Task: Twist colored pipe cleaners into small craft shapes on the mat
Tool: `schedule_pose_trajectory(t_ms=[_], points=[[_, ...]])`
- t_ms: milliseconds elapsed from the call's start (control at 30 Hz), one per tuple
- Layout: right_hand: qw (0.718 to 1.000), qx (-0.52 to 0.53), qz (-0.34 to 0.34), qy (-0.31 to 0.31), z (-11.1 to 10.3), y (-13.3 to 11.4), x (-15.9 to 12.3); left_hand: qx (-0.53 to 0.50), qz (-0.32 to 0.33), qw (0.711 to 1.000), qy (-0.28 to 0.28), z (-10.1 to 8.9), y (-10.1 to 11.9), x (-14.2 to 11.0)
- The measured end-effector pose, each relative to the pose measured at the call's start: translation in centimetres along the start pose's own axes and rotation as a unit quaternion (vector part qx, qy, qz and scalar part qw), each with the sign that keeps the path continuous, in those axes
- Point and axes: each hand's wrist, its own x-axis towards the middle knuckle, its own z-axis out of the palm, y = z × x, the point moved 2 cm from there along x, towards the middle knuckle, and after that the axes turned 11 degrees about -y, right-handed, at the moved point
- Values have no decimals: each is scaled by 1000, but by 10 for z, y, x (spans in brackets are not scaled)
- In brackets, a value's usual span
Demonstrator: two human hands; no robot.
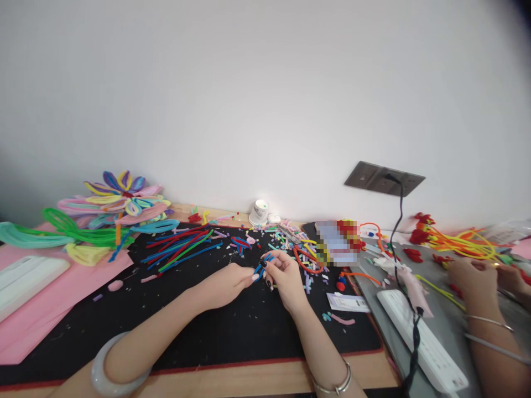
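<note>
small blue piece [259, 270] pinched between two sets of fingertips

at the near side, a pale wooden table edge [249, 382] shows below the red hem of a black mat [178, 337]. a thick whitish bangle [102, 369] circles the left forearm, and a thin silver bangle [346, 381] circles the right wrist.

above the middle of the mat, the left hand [230, 281] grips narrowly, thumb and fingers closed on the lower end of the blue piece. the right hand [287, 276], with dark nails, holds its upper end in an equally tight pinch. the piece is short, slim and bright blue, slanting up to the right; it looks fuzzy, with strands lying close side by side. fingers cover part of it, so how the strands join is too small to tell.

just beyond the hands lies a small blue-and-red piece [240, 244], its outline looped. to its left, red, blue and green stems [182, 249] lie in a loose, fanned pile. to its right, pastel scraps [279, 239] are strewn thickly. farther back, a white cup [259, 212] stands near the pale wall [249, 99].
</note>
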Motion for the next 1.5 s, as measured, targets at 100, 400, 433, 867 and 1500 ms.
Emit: schedule_pose_trajectory(t_ms=[100,400,433,867,1500], points=[[1000,-12,3,-11,0,-2,0,20,0,1000,-9,1,-1,-1],[1000,-11,11,2,-1,1,-1,36,-14,999,-16,0,0,-2],[1000,-8,8,13,-2,2,0,37,-17,999,-13,0,0,-1],[996,-39,-48,58,-4,-7,26,111,-33,989,93,-14,-3,4],[997,-34,-45,58,4,6,21,183,19,969,163,-21,-9,-1]])
